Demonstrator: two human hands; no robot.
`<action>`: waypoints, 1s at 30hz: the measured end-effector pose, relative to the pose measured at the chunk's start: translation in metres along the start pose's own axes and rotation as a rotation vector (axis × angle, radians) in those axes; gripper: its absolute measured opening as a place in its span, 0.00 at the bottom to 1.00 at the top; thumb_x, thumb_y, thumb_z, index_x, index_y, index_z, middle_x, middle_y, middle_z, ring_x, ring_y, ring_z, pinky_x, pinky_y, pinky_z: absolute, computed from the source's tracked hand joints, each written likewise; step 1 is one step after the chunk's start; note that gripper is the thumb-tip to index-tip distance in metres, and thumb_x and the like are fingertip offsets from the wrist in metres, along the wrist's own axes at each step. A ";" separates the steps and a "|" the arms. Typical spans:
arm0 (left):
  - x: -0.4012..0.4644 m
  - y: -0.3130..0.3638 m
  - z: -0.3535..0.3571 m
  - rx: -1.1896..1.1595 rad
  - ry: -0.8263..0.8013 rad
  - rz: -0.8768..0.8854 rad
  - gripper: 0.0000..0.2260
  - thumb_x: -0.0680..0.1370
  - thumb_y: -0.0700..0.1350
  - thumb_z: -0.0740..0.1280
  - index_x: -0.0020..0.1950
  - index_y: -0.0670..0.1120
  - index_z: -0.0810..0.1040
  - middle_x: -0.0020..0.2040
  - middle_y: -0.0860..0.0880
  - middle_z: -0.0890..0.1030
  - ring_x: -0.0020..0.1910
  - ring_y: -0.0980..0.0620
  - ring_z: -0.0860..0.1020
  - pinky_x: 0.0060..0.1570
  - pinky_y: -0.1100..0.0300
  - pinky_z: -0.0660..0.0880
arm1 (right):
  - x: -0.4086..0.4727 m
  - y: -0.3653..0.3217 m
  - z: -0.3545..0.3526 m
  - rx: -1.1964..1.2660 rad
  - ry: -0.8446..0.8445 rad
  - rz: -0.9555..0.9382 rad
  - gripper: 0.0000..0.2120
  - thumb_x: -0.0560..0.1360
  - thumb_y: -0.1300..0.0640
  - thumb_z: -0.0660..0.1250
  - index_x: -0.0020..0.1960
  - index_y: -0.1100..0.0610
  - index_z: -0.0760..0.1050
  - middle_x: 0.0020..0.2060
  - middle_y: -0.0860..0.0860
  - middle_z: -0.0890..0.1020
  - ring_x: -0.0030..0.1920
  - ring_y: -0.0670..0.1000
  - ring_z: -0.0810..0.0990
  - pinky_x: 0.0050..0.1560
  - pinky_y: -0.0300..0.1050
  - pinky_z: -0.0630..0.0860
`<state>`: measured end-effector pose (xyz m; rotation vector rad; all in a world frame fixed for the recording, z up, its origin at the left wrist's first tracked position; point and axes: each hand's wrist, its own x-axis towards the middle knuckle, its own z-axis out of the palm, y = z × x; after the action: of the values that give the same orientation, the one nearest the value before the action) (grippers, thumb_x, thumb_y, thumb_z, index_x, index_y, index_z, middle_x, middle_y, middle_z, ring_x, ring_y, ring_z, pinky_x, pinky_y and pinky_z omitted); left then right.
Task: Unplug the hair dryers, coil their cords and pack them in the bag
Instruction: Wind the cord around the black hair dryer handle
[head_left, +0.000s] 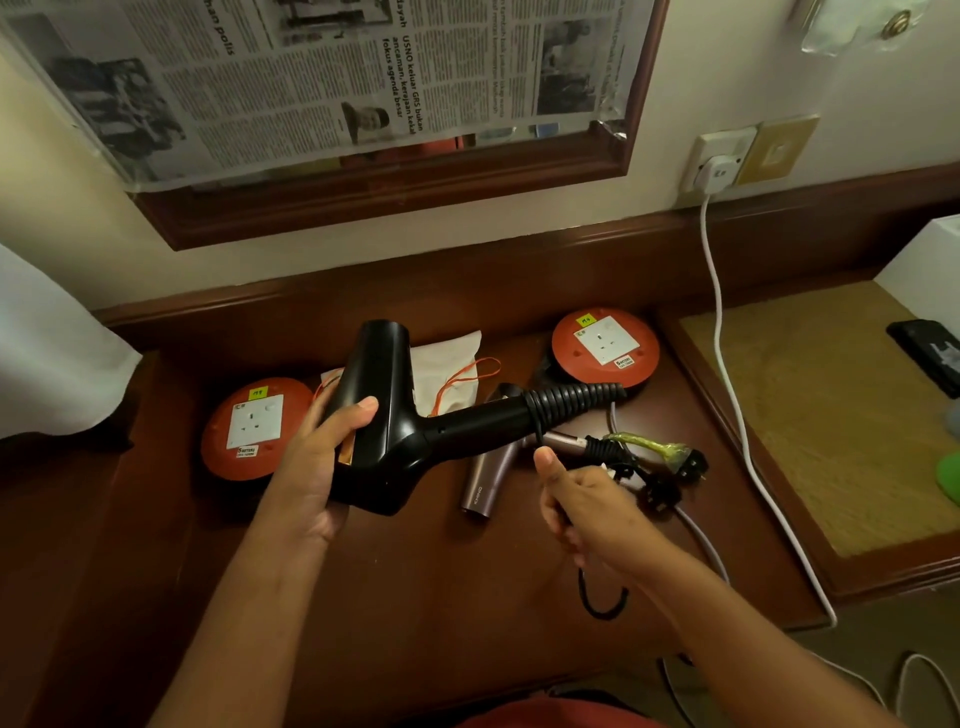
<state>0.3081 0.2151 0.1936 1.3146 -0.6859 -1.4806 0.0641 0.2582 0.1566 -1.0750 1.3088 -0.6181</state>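
Black hair dryer (384, 415), glossy, in left hand (317, 457) grip; right hand (582, 509) pinches its cord (597, 597).

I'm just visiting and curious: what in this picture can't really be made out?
- Head view: the mauve dryer is partly hidden behind the black dryer.
- Head view: the bag is partly covered by the black dryer; whether it is open is unclear.
- Head view: the right hand hides the cord it grips.
- Head view: the reel label print is too small.
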 end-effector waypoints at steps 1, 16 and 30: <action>0.000 0.000 0.000 0.009 -0.004 -0.001 0.27 0.65 0.46 0.74 0.64 0.53 0.75 0.55 0.44 0.82 0.46 0.46 0.83 0.42 0.52 0.80 | 0.002 0.004 0.000 0.059 -0.032 -0.002 0.30 0.76 0.34 0.53 0.26 0.56 0.69 0.20 0.50 0.64 0.22 0.48 0.61 0.25 0.41 0.60; 0.003 0.006 -0.005 0.043 -0.008 -0.075 0.28 0.65 0.48 0.71 0.66 0.51 0.75 0.53 0.44 0.82 0.43 0.47 0.83 0.39 0.55 0.81 | 0.033 0.026 0.001 0.182 0.020 -0.055 0.19 0.76 0.44 0.62 0.35 0.58 0.72 0.22 0.48 0.66 0.24 0.48 0.63 0.28 0.45 0.62; 0.009 0.014 -0.023 0.070 -0.075 -0.212 0.25 0.67 0.48 0.71 0.63 0.44 0.75 0.45 0.44 0.84 0.38 0.47 0.83 0.35 0.56 0.80 | 0.063 0.027 -0.030 0.213 -0.227 0.062 0.08 0.73 0.55 0.70 0.42 0.59 0.74 0.30 0.51 0.68 0.28 0.47 0.62 0.32 0.44 0.56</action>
<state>0.3351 0.2067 0.1969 1.4261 -0.6682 -1.6964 0.0428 0.2070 0.1063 -0.8982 1.0501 -0.5586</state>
